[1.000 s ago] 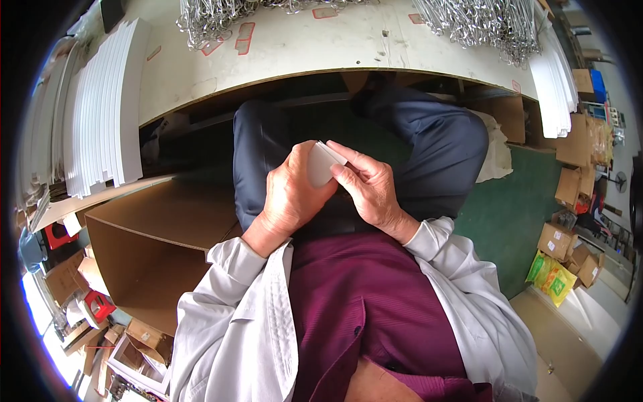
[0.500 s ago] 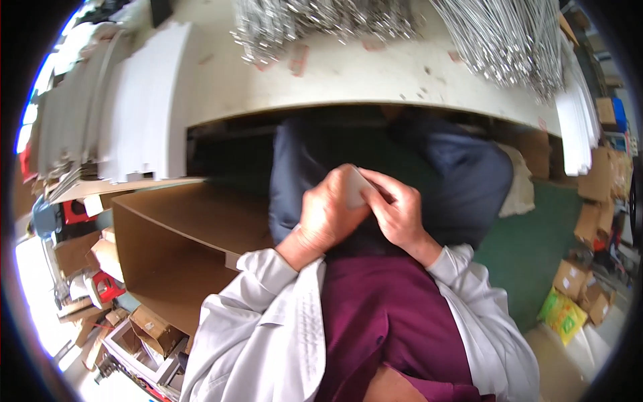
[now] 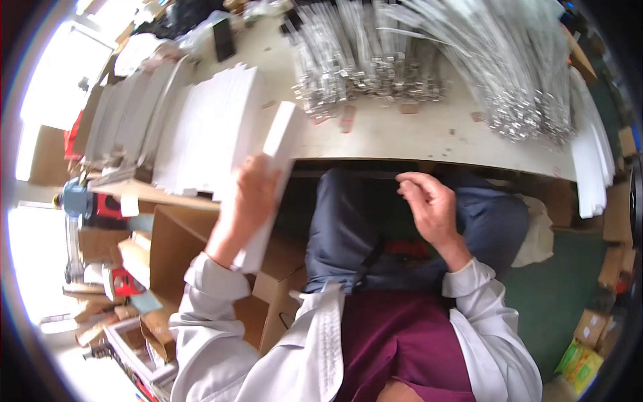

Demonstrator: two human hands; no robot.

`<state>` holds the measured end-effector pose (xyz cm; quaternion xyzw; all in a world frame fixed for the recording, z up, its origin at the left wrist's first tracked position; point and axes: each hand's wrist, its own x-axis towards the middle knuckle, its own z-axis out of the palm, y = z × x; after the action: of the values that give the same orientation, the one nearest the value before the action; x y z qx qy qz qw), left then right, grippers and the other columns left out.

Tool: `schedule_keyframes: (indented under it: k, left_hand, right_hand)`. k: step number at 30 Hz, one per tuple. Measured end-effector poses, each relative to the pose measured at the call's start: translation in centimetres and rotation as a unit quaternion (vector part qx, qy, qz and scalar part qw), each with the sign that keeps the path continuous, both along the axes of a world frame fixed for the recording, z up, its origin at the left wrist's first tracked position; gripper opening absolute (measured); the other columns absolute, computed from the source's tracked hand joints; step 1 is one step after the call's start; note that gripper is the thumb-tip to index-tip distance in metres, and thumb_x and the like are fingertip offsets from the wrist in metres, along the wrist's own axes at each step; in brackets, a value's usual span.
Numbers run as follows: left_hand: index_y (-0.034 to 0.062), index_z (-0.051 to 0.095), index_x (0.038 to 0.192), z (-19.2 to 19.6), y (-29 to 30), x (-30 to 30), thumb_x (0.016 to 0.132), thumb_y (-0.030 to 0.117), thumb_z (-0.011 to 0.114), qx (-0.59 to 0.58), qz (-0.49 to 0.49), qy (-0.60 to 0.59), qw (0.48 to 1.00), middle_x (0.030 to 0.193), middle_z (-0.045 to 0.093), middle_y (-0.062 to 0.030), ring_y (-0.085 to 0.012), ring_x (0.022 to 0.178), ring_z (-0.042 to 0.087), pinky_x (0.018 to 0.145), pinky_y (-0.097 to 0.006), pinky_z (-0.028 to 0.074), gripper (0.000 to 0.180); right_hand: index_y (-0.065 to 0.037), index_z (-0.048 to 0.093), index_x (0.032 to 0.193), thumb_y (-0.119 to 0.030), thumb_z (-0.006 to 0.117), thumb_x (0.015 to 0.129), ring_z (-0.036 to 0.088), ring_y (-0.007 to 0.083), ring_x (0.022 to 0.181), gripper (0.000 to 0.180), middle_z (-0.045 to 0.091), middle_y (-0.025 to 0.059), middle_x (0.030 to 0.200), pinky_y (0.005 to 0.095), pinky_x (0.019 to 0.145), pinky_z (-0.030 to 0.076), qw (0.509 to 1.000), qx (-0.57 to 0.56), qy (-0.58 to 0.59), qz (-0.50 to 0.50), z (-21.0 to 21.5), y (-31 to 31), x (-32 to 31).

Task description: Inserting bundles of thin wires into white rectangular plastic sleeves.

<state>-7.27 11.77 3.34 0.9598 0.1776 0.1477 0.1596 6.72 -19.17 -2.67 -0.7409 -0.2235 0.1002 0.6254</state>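
My left hand [image 3: 252, 191] is closed round a long, narrow white box [image 3: 282, 127], just right of a row of similar white boxes [image 3: 211, 130] at the table's left. The box slants, its far end at the table edge and its near end by my left sleeve; motion blurs it a little. My right hand [image 3: 434, 211] hovers over my lap, fingers loosely bent and a little apart, with nothing seen in them. Past it on the table lie bundles of thin silvery strips with metal ends [image 3: 395, 74] and a larger bundle of them [image 3: 522, 100].
An open cardboard box [image 3: 181, 248] stands at my left below the table [image 3: 402, 137]. White strips [image 3: 589, 154] hang over the table's right edge. A dark phone-like slab [image 3: 224, 40] lies at the back left. Cartons and a yellow-green bag [image 3: 579, 365] are on the right floor.
My hands were together over my lap on a pale piece. They have parted: the left has moved left to the box row with a long white box, and the right has let go.
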Motion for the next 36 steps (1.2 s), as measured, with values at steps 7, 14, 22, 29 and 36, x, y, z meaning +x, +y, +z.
schedule_keyframes:
  k: [7,14,22,29,36]
  left_hand:
    - [0.006,0.067,0.117,-3.7,17.0,6.8,0.096,0.031,0.066,0.323,0.069,0.092,0.939,0.111,0.073,-0.0178,-0.039,0.103,0.07,0.085,-0.052,0.055,0.033]
    - [0.0044,0.06,0.14,-5.8,20.7,8.8,0.101,0.036,0.064,0.392,0.071,0.1,0.912,0.141,0.06,-0.0283,-0.0466,0.131,0.057,0.108,-0.053,0.048,0.05]
    - [-0.0037,0.055,0.14,0.6,13.7,6.6,0.096,0.017,0.069,0.239,-0.02,0.051,0.969,0.138,0.058,-0.0308,-0.0502,0.129,0.054,0.109,-0.053,0.043,0.051]
    - [-0.0041,0.057,0.136,4.8,-3.9,5.1,0.089,0.009,0.073,0.094,-0.093,0.046,0.99,0.139,0.058,-0.0281,-0.0468,0.13,0.055,0.111,-0.05,0.043,0.051]
    - [-0.0056,0.063,0.128,3.9,-11.2,7.3,0.084,0.008,0.078,0.033,-0.203,0.078,0.975,0.131,0.063,-0.0282,-0.0463,0.122,0.06,0.106,-0.051,0.048,0.049]
  right_hand:
    - [0.002,0.074,0.101,-0.007,0.071,0.096,0.075,0.0229,0.081,0.011,0.076,0.0145,0.096,0.0316,0.07,0.058,0.984,0.033,-0.174,-0.021,1.6,-0.7,1.0]
    - [-0.002,0.07,0.097,-0.008,0.07,0.094,0.072,0.0339,0.08,0.007,0.073,0.015,0.092,0.0387,0.07,0.057,0.912,-0.091,-0.309,-0.253,5.3,-14.7,7.3]
    - [0.004,0.051,0.144,-0.018,0.077,0.087,0.048,0.038,0.137,0.067,0.052,0.0243,0.146,0.0467,0.117,0.037,0.637,-0.598,-0.327,-0.361,5.8,-33.9,17.9]
    - [0.002,0.057,0.133,-0.01,0.073,0.086,0.052,0.0365,0.131,0.051,0.057,0.0205,0.138,0.0467,0.114,0.039,0.634,-0.595,-0.35,-0.35,3.6,-36.9,20.2]
    - [-0.001,0.056,0.136,-0.01,0.078,0.081,0.053,0.0347,0.132,0.06,0.057,0.0158,0.141,0.0452,0.114,0.039,0.597,-0.599,-0.363,-0.39,5.7,-37.9,20.0]
